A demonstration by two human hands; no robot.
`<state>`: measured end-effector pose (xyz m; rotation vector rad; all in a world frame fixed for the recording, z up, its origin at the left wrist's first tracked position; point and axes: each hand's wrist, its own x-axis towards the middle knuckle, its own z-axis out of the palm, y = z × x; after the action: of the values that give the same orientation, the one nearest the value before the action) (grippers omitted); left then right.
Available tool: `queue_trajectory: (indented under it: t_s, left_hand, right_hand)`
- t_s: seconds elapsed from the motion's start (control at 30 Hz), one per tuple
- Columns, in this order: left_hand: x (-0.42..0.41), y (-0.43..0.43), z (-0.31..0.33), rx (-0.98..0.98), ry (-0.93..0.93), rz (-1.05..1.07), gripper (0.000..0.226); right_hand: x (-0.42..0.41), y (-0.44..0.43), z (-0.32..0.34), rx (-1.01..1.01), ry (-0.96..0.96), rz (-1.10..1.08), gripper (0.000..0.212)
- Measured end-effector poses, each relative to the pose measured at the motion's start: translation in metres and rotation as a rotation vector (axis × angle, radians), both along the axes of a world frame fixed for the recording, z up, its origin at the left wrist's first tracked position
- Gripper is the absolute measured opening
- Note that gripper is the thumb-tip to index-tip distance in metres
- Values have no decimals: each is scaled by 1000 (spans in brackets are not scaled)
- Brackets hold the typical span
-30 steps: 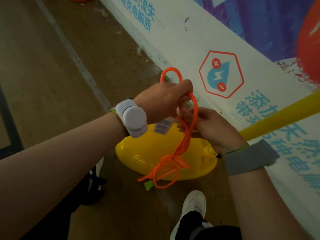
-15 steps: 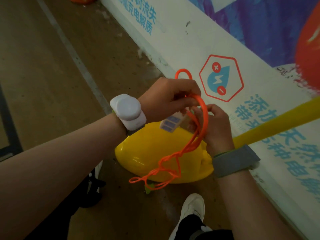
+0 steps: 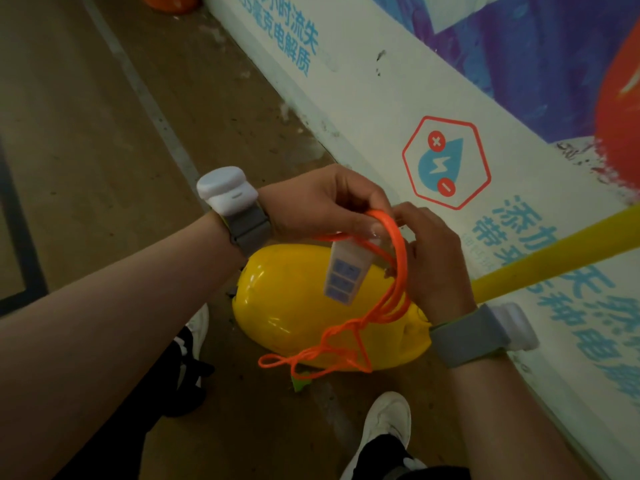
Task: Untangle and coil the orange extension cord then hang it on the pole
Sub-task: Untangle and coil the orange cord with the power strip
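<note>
The orange extension cord (image 3: 398, 271) hangs in loops between my two hands, its lower part a tangle (image 3: 332, 348) dangling in front of the yellow base. A white socket block (image 3: 346, 271) on the cord hangs just under my left fingers. My left hand (image 3: 322, 202) grips the top of the loops from the left. My right hand (image 3: 433, 258) holds the same loops from the right, fingers curled round the strands. The yellow pole (image 3: 554, 251) slants up to the right from behind my right wrist.
A rounded yellow base (image 3: 284, 306) sits on the brown floor below my hands. A white wall with blue lettering and a red hexagon sign (image 3: 446, 161) runs along the right. My white shoes (image 3: 388, 420) stand near the base. A grey painted line crosses the floor.
The loop that stood above my left hand has come down into the bundle. The socket block now hangs lower and in plain view. The dangling tangle has swung slightly left.
</note>
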<state>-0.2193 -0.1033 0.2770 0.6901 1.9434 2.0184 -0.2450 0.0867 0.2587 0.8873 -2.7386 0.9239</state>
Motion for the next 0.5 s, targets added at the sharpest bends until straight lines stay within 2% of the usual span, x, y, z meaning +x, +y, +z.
queue_trajectory:
  t_s: [0.17, 0.27, 0.3, 0.37, 0.5]
  left_hand:
    - [0, 4, -2, -26, 0, 101, 5]
    - [-2, 8, -7, -35, 13, 148, 11]
    - [-2, 10, -8, -47, 20, 139, 14]
    - [0, 12, -9, -45, 29, 101, 16]
    - [2, 16, -8, 11, 17, 25, 6]
  right_hand:
    - [4, 0, 11, -16, -134, 53, 15]
    - [12, -5, 12, 60, -465, 157, 36]
    - [14, -6, 9, 106, -524, 177, 41]
    - [14, -9, 3, 123, -484, 139, 37]
    - [8, -12, -2, 114, -153, -14, 21]
